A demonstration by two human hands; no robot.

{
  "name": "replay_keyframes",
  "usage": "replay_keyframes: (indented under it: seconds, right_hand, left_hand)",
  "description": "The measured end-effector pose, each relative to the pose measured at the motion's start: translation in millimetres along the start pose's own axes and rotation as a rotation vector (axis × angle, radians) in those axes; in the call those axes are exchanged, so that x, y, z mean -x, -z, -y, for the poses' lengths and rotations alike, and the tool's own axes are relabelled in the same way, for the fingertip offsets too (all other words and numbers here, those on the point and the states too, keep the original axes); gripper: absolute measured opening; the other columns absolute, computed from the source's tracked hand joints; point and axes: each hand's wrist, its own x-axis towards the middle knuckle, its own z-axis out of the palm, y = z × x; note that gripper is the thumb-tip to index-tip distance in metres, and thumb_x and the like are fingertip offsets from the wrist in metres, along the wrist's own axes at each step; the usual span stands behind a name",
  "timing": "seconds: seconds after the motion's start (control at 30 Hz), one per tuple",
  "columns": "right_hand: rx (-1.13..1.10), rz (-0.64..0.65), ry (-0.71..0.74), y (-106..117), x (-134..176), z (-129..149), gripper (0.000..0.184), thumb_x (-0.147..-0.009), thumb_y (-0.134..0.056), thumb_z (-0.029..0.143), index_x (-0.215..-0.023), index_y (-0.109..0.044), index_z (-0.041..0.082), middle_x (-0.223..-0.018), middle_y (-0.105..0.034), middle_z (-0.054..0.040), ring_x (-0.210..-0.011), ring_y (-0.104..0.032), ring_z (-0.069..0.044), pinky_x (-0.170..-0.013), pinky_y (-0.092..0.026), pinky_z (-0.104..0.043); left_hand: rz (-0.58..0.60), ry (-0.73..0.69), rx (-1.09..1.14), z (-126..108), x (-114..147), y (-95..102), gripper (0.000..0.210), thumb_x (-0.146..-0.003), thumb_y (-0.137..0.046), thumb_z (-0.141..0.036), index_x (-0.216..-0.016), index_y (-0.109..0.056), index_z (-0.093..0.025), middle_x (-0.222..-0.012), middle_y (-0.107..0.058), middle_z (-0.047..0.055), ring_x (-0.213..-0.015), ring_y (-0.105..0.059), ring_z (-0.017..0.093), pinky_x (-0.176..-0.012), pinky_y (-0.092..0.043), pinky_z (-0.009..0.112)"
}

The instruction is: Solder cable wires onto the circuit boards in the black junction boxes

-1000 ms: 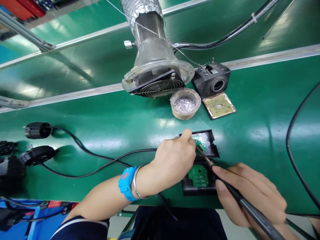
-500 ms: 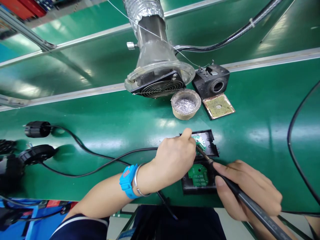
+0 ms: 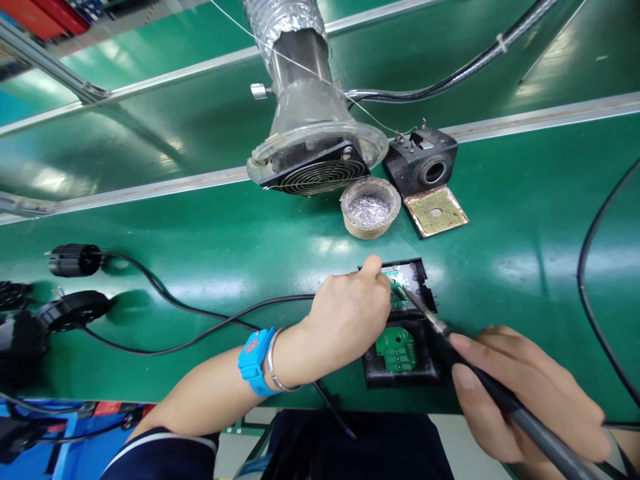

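Note:
My right hand (image 3: 530, 393) grips a soldering iron (image 3: 480, 380) by its black handle, and the iron's metal tip is over the far green circuit board (image 3: 397, 293). That board lies in the upper part of a black plastic case (image 3: 417, 273). A second green board (image 3: 397, 350) sits in the nearer black case part (image 3: 375, 380). My left hand (image 3: 347, 317) is closed at the left edge of the far board, and what its fingers pinch is hidden. A black cable (image 3: 280, 298) runs in from the left and passes behind this hand.
Beyond the boards stand a bowl of silvery solder bits (image 3: 369, 212), an iron stand with a sponge (image 3: 436, 212) and a fume extractor (image 3: 315, 147). Black plugs and cables (image 3: 75, 260) lie at left. Another black cable (image 3: 583, 280) loops down at right.
My right hand has drawn back toward the lower right with the soldering iron, so more of its metal shaft shows. My left hand has stayed nearly in place.

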Motion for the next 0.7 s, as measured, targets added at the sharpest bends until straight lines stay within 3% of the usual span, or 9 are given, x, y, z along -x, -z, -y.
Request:
replay_keyframes:
  seconds: [0.2, 0.4, 0.53, 0.7]
  right_hand:
    - [0.072, 0.009, -0.008, 3, -6, -8, 0.054, -0.082, -0.062, 0.008, -0.134, -0.051, 0.016, -0.088, -0.066, -0.0025, -0.073, -0.063, -0.012, -0.065, -0.052, -0.023]
    - [0.190, 0.229, 0.013, -14, -15, -15, 0.032, -0.084, -0.065, 0.014, -0.115, -0.060, 0.018, -0.101, -0.067, -0.0012, -0.080, -0.064, -0.010, -0.079, -0.051, -0.022]
    - [0.170, 0.235, 0.001, -20, -16, -13, 0.033, -0.086, -0.062, 0.013, -0.118, -0.056, 0.018, -0.108, -0.067, -0.0026, -0.082, -0.065, -0.012, -0.079, -0.052, -0.025]
    - [0.172, 0.203, 0.003, -22, -15, -11, 0.036, -0.085, -0.062, 0.012, -0.119, -0.055, 0.018, -0.099, -0.068, -0.0014, -0.077, -0.064, -0.012, -0.076, -0.052, -0.026]
  left_hand:
    - [-0.027, -0.016, 0.004, 1, 0, 0.1, 0.024, -0.092, -0.041, -0.023, -0.079, -0.060, -0.016, -0.089, -0.055, 0.004, -0.049, -0.050, 0.014, -0.038, -0.025, 0.031]
    - [-0.049, -0.030, 0.031, 2, 0, 0.8, 0.022, -0.092, -0.042, -0.022, -0.080, -0.059, -0.016, -0.087, -0.053, 0.004, -0.049, -0.049, 0.014, -0.039, -0.026, 0.031]
    - [-0.032, -0.011, 0.088, 5, -1, -0.2, 0.021, -0.091, -0.043, -0.023, -0.081, -0.059, -0.016, -0.088, -0.052, 0.004, -0.052, -0.050, 0.013, -0.042, -0.032, 0.030]
    - [0.000, -0.012, 0.163, 8, -2, -4.1, 0.023, -0.091, -0.041, -0.025, -0.079, -0.059, -0.015, -0.085, -0.052, 0.005, -0.059, -0.054, 0.015, -0.051, -0.042, 0.030]
